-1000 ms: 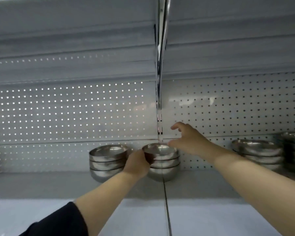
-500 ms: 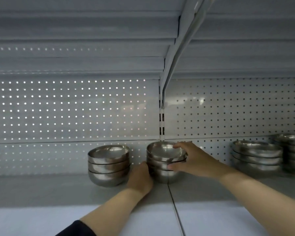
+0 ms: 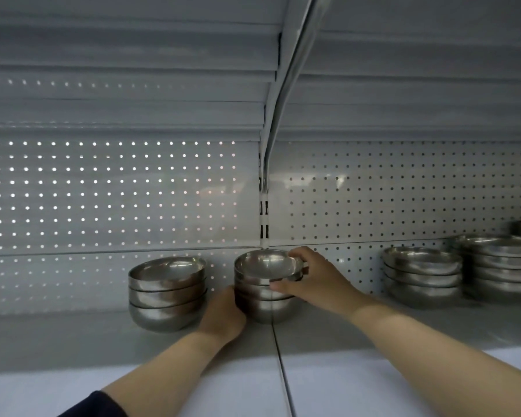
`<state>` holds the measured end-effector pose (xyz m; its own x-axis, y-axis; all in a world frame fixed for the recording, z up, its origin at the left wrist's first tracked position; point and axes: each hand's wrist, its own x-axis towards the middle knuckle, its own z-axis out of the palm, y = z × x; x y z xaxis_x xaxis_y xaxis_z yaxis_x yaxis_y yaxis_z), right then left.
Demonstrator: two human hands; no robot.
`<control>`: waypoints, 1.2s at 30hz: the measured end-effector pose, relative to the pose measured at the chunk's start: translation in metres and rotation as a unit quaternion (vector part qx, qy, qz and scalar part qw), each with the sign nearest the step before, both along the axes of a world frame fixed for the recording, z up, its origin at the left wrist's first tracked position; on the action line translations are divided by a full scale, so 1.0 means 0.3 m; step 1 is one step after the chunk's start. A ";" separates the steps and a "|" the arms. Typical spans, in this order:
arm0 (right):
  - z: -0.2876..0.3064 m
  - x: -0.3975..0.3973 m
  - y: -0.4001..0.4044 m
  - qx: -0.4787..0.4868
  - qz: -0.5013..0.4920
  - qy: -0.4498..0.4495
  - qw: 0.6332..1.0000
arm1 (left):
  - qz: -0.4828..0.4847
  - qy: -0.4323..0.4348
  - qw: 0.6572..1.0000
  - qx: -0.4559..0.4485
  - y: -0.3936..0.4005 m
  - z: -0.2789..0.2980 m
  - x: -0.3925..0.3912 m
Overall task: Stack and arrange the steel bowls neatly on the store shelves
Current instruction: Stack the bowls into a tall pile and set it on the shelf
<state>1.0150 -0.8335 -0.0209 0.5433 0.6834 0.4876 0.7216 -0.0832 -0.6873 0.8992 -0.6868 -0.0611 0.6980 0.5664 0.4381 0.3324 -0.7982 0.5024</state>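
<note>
I see my right hand (image 3: 313,281) gripping the top bowl (image 3: 268,264) of the middle stack (image 3: 263,299), fingers curled over its far rim and thumb against the near side; the bowl sits tilted in the nest. My left hand (image 3: 223,314) presses against the stack's lower left side, but I cannot tell how its fingers lie. The bowls are round, polished steel with smooth, dull-gleaming walls. They stand on the flat grey metal shelf (image 3: 73,341), right on its seam. A second stack (image 3: 167,291) of three stands just beside on the left; two wider stacks (image 3: 423,273) sit well apart to the right, before the perforated back panel (image 3: 103,191).
</note>
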 end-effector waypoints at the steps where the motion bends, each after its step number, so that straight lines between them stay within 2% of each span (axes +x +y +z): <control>1: 0.000 -0.003 0.000 0.006 0.007 0.004 1.000 | 0.003 -0.002 1.000 -0.003 0.000 0.001 -0.002; 14: -0.020 -0.008 0.004 0.037 -0.012 0.053 0.998 | -0.031 -0.017 0.999 0.018 0.026 -0.010 0.017; 19: -0.029 -0.005 0.013 -0.004 -0.001 0.051 0.999 | -0.042 -0.030 0.998 0.022 0.034 -0.014 0.020; 29: -0.038 -0.004 0.022 0.003 0.004 0.065 0.998 | -0.035 -0.011 0.999 0.005 0.039 -0.007 0.015; 36: -0.035 0.015 0.003 -0.024 0.045 0.129 0.990 | -0.033 -0.009 0.999 -0.023 0.022 0.004 0.003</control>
